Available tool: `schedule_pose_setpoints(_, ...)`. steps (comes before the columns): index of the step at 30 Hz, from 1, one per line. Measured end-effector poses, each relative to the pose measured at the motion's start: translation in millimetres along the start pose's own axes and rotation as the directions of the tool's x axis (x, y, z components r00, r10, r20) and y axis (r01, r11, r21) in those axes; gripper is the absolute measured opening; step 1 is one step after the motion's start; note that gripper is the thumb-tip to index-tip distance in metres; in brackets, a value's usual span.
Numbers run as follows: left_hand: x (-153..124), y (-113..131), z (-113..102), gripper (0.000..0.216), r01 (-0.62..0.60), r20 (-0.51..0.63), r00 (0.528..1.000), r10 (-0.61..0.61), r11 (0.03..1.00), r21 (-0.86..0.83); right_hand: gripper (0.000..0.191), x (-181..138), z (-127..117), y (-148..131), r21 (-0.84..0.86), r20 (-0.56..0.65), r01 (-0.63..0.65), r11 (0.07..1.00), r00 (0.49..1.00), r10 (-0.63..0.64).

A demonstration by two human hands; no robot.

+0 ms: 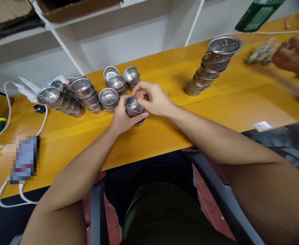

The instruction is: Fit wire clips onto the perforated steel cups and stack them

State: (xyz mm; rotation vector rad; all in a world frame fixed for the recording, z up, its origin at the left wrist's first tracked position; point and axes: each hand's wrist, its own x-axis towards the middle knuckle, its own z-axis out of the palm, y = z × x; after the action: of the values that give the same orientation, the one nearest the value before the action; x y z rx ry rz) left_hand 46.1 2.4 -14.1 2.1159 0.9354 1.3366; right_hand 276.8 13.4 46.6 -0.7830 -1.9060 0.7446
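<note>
In front of me stands a perforated metal cup (133, 106), with what looks like another below it. My left hand (125, 117) wraps round its side, thumb along the near face. At its far right rim, my right hand (151, 98) has its thumb and forefinger pinched together; whatever lies between them is too small to make out. Close by on the left is a short stack of matching cups (109, 98). Behind it are two more small groups, one cup stack (117, 83) in the middle and another stack (131, 75) further right.
Taller cup stacks (81, 88) stand at left, near a phone (25, 160) with white cables. A leaning cup stack (210, 68) rises at right, beside a green bottle (259, 15), small plastic bags (263, 54) and another person's hand (294, 54). White shelving (123, 37) backs the table.
</note>
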Motion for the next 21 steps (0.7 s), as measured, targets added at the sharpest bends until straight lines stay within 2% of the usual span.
schedule_pose_setpoints(2, 0.9, 3.8, -1.6, 0.094, 0.034, 0.002, 0.999, -0.034, 0.999, -0.037, 0.034, 2.7, -8.7, 2.1, 0.14, 0.077, 0.02, 0.99, 0.997, -0.031)
schedule_pose_setpoints(4, 1.7, 5.3, -2.8, 0.086, 0.054, 0.005, 0.999, -0.054, 0.994, -0.097, 0.05, 4.9, -20.5, 3.0, 0.263, 0.203, 0.02, 0.965, 0.976, -0.076)
schedule_pose_setpoints(7, 2.6, 4.3, -4.0, 0.084, 0.073, 0.03, 0.997, -0.07, 0.986, -0.151, 0.062, 6.0, -33.0, 3.3, 0.384, 0.342, -0.009, 0.923, 0.93, -0.132)
schedule_pose_setpoints(14, 4.1, 2.3, -5.7, 0.099, -0.01, 0.025, 1.0, 0.013, 0.994, -0.109, 0.065, 4.6, -24.4, 6.9, 0.45, 0.33, -0.037, 0.892, 0.935, -0.128)
schedule_pose_setpoints(21, 4.0, 4.6, -2.0, 0.091, -0.023, -0.007, 1.0, 0.023, 0.996, -0.083, 0.068, 2.6, -25.7, 3.6, 0.415, 0.313, -0.053, 0.908, 0.946, -0.088)
